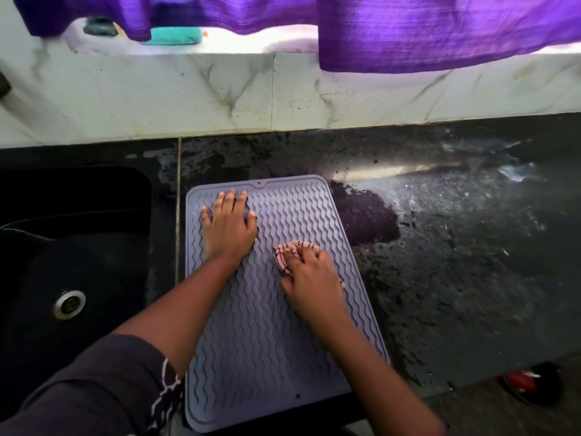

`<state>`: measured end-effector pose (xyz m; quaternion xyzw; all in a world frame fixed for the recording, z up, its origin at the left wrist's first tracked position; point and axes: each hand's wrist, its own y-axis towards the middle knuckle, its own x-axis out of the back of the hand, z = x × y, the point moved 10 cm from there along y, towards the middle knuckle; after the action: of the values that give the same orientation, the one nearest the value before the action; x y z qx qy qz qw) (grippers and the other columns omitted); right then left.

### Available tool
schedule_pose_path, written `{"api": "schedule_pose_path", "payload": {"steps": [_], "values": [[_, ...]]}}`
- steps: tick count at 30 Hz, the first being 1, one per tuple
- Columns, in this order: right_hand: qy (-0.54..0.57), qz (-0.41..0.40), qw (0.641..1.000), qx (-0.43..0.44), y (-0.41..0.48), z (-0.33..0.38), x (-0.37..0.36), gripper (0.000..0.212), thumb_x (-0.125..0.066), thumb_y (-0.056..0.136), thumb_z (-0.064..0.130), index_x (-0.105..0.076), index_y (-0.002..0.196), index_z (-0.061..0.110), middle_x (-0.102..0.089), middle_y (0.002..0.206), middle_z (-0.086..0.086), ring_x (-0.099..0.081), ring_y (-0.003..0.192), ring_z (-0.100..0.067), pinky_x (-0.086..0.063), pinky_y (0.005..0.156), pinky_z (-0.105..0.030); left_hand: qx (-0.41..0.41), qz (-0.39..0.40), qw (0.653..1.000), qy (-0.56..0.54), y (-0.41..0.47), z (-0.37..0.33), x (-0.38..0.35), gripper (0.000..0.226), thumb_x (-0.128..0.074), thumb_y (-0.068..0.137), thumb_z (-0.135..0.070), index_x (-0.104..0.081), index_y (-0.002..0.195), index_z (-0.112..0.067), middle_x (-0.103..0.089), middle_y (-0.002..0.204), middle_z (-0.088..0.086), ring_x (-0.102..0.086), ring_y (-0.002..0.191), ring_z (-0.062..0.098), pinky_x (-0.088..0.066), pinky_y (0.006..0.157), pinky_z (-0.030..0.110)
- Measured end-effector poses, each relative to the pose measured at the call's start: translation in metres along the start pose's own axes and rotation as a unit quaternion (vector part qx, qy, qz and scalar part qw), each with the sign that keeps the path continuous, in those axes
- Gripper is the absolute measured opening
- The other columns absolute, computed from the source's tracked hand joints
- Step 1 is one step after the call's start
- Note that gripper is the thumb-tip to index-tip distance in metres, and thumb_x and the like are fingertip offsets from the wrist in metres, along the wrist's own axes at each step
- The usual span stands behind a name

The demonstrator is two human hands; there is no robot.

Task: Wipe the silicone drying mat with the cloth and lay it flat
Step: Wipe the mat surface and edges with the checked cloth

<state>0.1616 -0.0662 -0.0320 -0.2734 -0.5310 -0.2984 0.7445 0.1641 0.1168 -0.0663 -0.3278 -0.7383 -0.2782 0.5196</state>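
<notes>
Silicone drying mat (267, 341), grey-lilac with wavy ridges, already lies spread out on the dark stone counter (456, 278), just right of the black sink (72, 247). Its near edge overhangs the counter's front edge a little, so the near corners look unsupported. Over the mat's middle, toward its right edge, the right hand (309, 273) presses a bunched red-striped cloth (290, 250) against the ridges, fingers curled around the wad. Farther up, near the far left corner, the left hand (228, 223) rests palm down with fingers spread apart, pinning the mat in place and gripping nothing. Beyond the mat's far right corner the counter carries a wet patch and streaks of water, then the marble backsplash (188, 96) with a purple curtain (440, 33) hanging above. Wiping looks to be under way around the centre. Which areas are finished cannot be told. Probably left: the remaining wiping, then sliding the mat fully onto the counter.
</notes>
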Motion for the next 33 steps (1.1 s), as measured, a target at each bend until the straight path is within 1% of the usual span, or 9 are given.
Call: {"api": "schedule_pose_path", "payload": {"steps": [3,6,9,14,18,23,25,28,33], "values": [[0.041,-0.04,0.998,-0.024,0.031,-0.003,0.012,0.044,-0.04,0.097,0.039,-0.041,0.137,0.02,-0.049,0.131,-0.007,-0.041,0.112,-0.021,-0.035,0.085,-0.03,-0.002,-0.001,1.0,-0.004,0.001,0.0,0.001,0.053,-0.035,0.095,-0.037,-0.032,0.145,-0.02,-0.03,0.154,0.006,-0.019,0.144,0.023,-0.011,0.115,0.051],[0.007,-0.043,0.999,-0.023,0.068,0.002,0.0,0.052,-0.039,0.095,0.042,-0.032,0.143,0.022,-0.037,0.147,-0.008,-0.03,0.132,-0.031,-0.031,0.101,-0.044,-0.001,0.003,1.0,0.001,0.001,0.0,-0.001,0.053,-0.035,0.096,-0.038,-0.03,0.146,-0.02,-0.028,0.155,0.005,-0.018,0.144,0.023,-0.011,0.115,0.051],[-0.035,-0.02,0.999,-0.026,0.076,0.002,-0.015,0.057,-0.038,0.094,0.044,-0.028,0.145,0.021,-0.03,0.151,-0.009,-0.023,0.138,-0.034,-0.029,0.105,-0.048,-0.002,0.006,1.0,0.003,0.001,-0.001,-0.001,0.054,-0.034,0.096,-0.038,-0.029,0.147,-0.021,-0.027,0.155,0.005,-0.018,0.145,0.023,-0.01,0.115,0.051],[-0.019,-0.005,1.0,-0.014,0.019,0.0,-0.019,0.053,-0.042,0.093,0.038,-0.034,0.142,0.018,-0.036,0.147,-0.009,-0.031,0.133,-0.031,-0.032,0.103,-0.044,-0.002,0.007,1.0,0.001,0.0,-0.001,0.0,0.054,-0.034,0.096,-0.038,-0.03,0.146,-0.02,-0.028,0.155,0.005,-0.019,0.144,0.023,-0.01,0.115,0.051],[-0.045,-0.006,0.999,-0.009,-0.041,-0.001,-0.024,0.054,-0.062,0.079,0.037,-0.053,0.127,0.016,-0.06,0.123,-0.009,-0.055,0.107,-0.03,-0.05,0.08,-0.043,-0.003,0.01,1.0,-0.012,0.0,-0.002,0.001,0.053,-0.036,0.096,-0.037,-0.032,0.146,-0.02,-0.028,0.155,0.005,-0.019,0.144,0.024,-0.009,0.115,0.051],[0.053,-0.05,0.997,-0.002,-0.01,-0.004,0.005,0.045,-0.042,0.095,0.035,-0.041,0.138,0.019,-0.049,0.128,-0.004,-0.039,0.11,-0.02,-0.036,0.088,-0.032,-0.034,0.009,0.996,-0.079,-0.016,-0.005,0.013,0.049,-0.042,0.096,-0.033,-0.036,0.143,-0.021,-0.031,0.154,0.006,-0.02,0.144,0.024,-0.005,0.116,0.052],[0.061,-0.074,0.995,-0.014,0.014,-0.005,0.009,0.047,-0.043,0.095,0.035,-0.039,0.139,0.019,-0.047,0.134,-0.006,-0.038,0.116,-0.024,-0.036,0.091,-0.036,-0.045,0.024,0.997,-0.052,-0.036,-0.006,0.012,0.05,-0.04,0.097,-0.036,-0.033,0.144,-0.023,-0.028,0.155,0.006,-0.017,0.145,0.023,-0.001,0.116,0.052],[-0.013,-0.043,0.999,-0.02,0.037,-0.001,-0.006,0.051,-0.042,0.093,0.039,-0.039,0.139,0.018,-0.041,0.143,-0.009,-0.034,0.127,-0.031,-0.034,0.097,-0.043,-0.038,0.046,0.998,-0.022,-0.068,-0.002,0.007,0.053,-0.033,0.098,-0.043,-0.026,0.147,-0.025,-0.019,0.158,0.006,-0.009,0.147,0.022,0.002,0.115,0.053],[-0.032,-0.021,0.999,-0.009,-0.006,0.001,-0.009,0.049,-0.042,0.094,0.037,-0.037,0.139,0.018,-0.038,0.144,-0.008,-0.034,0.125,-0.028,-0.034,0.098,-0.04,-0.027,0.061,0.998,-0.004,-0.096,0.002,-0.002,0.057,-0.024,0.098,-0.048,-0.009,0.151,-0.031,-0.007,0.161,0.002,0.0,0.148,0.022,0.005,0.114,0.055]]}}
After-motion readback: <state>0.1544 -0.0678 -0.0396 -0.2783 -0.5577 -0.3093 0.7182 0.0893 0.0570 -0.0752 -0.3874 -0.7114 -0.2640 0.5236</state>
